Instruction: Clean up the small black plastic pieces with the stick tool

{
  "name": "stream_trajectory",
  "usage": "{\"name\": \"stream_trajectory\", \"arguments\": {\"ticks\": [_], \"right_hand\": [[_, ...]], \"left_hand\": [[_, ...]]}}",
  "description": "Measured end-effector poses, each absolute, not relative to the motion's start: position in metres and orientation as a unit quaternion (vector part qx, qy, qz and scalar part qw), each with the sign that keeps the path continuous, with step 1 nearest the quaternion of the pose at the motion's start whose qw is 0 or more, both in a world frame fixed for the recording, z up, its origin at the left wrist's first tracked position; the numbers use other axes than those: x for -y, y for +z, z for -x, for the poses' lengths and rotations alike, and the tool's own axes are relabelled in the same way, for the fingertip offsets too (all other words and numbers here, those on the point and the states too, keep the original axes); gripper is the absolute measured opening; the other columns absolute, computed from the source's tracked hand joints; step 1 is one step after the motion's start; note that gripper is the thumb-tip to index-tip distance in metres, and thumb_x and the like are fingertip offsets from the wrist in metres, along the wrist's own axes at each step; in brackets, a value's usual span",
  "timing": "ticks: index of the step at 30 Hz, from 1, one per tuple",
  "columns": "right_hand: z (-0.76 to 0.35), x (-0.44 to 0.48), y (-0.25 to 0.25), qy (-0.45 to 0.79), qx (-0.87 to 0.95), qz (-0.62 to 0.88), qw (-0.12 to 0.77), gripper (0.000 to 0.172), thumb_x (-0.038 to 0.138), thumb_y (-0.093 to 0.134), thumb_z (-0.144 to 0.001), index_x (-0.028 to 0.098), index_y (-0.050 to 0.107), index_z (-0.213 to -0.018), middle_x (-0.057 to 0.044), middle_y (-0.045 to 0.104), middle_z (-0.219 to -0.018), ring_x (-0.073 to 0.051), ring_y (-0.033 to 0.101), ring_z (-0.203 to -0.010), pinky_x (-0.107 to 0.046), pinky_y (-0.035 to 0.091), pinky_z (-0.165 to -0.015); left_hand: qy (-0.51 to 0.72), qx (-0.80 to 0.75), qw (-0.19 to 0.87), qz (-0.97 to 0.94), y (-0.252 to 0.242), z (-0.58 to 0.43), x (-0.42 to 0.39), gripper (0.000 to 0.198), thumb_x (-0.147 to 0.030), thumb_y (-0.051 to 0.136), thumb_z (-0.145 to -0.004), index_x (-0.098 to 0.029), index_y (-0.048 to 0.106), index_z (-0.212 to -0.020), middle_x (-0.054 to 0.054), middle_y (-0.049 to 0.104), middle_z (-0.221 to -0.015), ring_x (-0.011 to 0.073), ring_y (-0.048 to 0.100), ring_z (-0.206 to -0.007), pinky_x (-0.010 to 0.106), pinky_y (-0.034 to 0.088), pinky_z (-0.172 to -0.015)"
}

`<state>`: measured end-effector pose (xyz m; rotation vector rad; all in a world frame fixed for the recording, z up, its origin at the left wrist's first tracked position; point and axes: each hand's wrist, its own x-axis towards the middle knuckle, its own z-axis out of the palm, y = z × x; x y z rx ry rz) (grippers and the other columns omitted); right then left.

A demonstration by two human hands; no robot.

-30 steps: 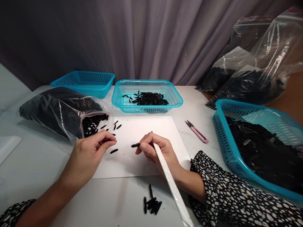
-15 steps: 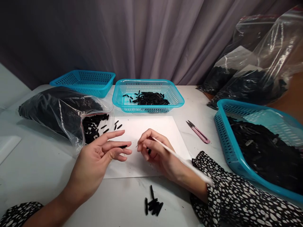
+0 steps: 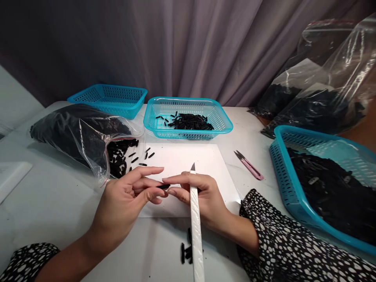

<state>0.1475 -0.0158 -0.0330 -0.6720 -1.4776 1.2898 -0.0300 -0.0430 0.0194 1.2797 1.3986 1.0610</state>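
Observation:
My left hand (image 3: 120, 201) pinches a small slim black piece (image 3: 163, 187) between thumb and fingers, above a white sheet of paper (image 3: 180, 156). My right hand (image 3: 211, 197) grips a white-handled craft knife (image 3: 196, 223), its blade pointing up and away from me and its handle toward me. The right thumb and index fingertips reach the right end of the black piece. Just what they pinch there is too small to make out. Below the hands, several black pieces (image 3: 188, 250) lie in a little pile, partly hidden behind the knife handle.
An open plastic bag (image 3: 67, 133) spills black pieces at left. Behind the paper stands a blue basket (image 3: 149, 121) with black pieces; another blue basket (image 3: 129, 109) sits back left. Pink thread snips (image 3: 249, 166), a full blue basket (image 3: 279, 172) and plastic bags (image 3: 320, 105) are at right.
My right hand has turned, swinging the knife from slanting over the wrist to pointing away from me. Its fingertips have come to the black piece in my left hand.

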Motion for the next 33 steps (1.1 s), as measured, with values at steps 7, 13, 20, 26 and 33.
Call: {"name": "stream_trajectory", "arguments": {"ticks": [7, 13, 20, 26, 33], "right_hand": [[-0.148, 0.016, -0.034, 0.540, 0.599, 0.309, 0.505, 0.010, 0.024, 0.075, -0.086, 0.028, 0.082, -0.093, -0.003, 0.078, -0.079, -0.017, 0.065, -0.063, -0.033, 0.053, -0.064], [-0.149, 0.014, -0.033, 0.564, 0.557, 0.363, 0.490, 0.010, 0.034, 0.077, -0.082, 0.024, 0.080, -0.081, -0.004, 0.076, -0.076, -0.019, 0.062, -0.068, -0.032, 0.047, -0.062], [-0.149, 0.013, -0.033, 0.614, 0.512, 0.360, 0.481, 0.020, 0.040, 0.075, -0.084, 0.021, 0.074, -0.077, 0.003, 0.057, -0.059, -0.012, 0.044, -0.055, -0.027, 0.034, -0.053], [-0.149, 0.014, -0.034, 0.633, 0.499, 0.353, 0.476, 0.024, 0.041, 0.075, -0.083, 0.019, 0.069, -0.076, 0.007, 0.039, -0.052, -0.010, 0.030, -0.049, -0.025, 0.022, -0.045], [-0.149, 0.012, -0.030, 0.735, 0.401, 0.296, 0.460, 0.019, 0.038, 0.062, -0.087, 0.022, 0.055, -0.082, 0.000, 0.063, -0.076, -0.009, 0.037, -0.048, -0.022, 0.022, -0.041]], "left_hand": [[0.363, -0.585, 0.377, -0.620, 0.017, 0.039, 0.036, 0.019, -0.030, 0.067, -0.080, -0.025, 0.073, -0.098, 0.001, 0.079, -0.080, 0.0194, 0.074, -0.069, 0.030, 0.060, -0.068], [0.170, -0.594, 0.186, -0.764, 0.007, 0.066, 0.017, 0.010, -0.026, 0.062, -0.081, -0.024, 0.063, -0.071, 0.000, 0.065, -0.076, 0.0189, 0.059, -0.067, 0.030, 0.044, -0.061], [0.110, -0.605, 0.174, -0.769, -0.006, 0.069, 0.016, 0.015, -0.025, 0.053, -0.086, -0.023, 0.054, -0.072, 0.001, 0.061, -0.076, 0.0215, 0.057, -0.075, 0.031, 0.040, -0.065], [0.176, -0.609, 0.198, -0.747, 0.004, 0.062, 0.018, 0.019, -0.027, 0.048, -0.088, -0.024, 0.052, -0.070, -0.001, 0.059, -0.070, 0.0184, 0.055, -0.064, 0.030, 0.041, -0.061], [0.300, -0.598, 0.355, -0.653, 0.020, 0.046, 0.031, 0.014, -0.037, 0.063, -0.087, -0.025, 0.069, -0.081, 0.000, 0.072, -0.080, 0.0197, 0.068, -0.078, 0.032, 0.051, -0.072]]}}
